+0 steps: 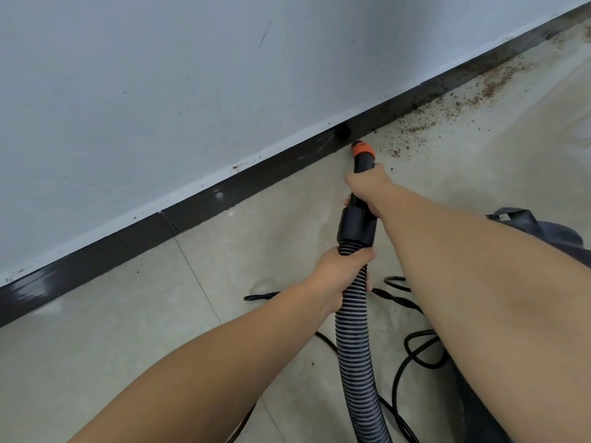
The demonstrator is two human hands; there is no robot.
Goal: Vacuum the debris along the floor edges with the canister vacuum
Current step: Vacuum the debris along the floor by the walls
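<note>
A black vacuum nozzle with an orange tip [362, 150] points at the foot of the dark baseboard [224, 190]. My right hand [367, 188] grips the black nozzle tube just behind the tip. My left hand [343, 270] holds the ribbed grey-black hose [356, 346] right below the black cuff [356, 227]. Brown crumbly debris [454, 103] lies along the floor edge to the right of the tip, spreading up toward the far right corner. A few specks sit on top of the baseboard [237, 168].
A pale wall [160, 91] rises above the baseboard. Loops of black power cord [412, 350] lie on the beige tile floor [128, 314] beside the hose. A dark grey object [531, 225] shows behind my right forearm.
</note>
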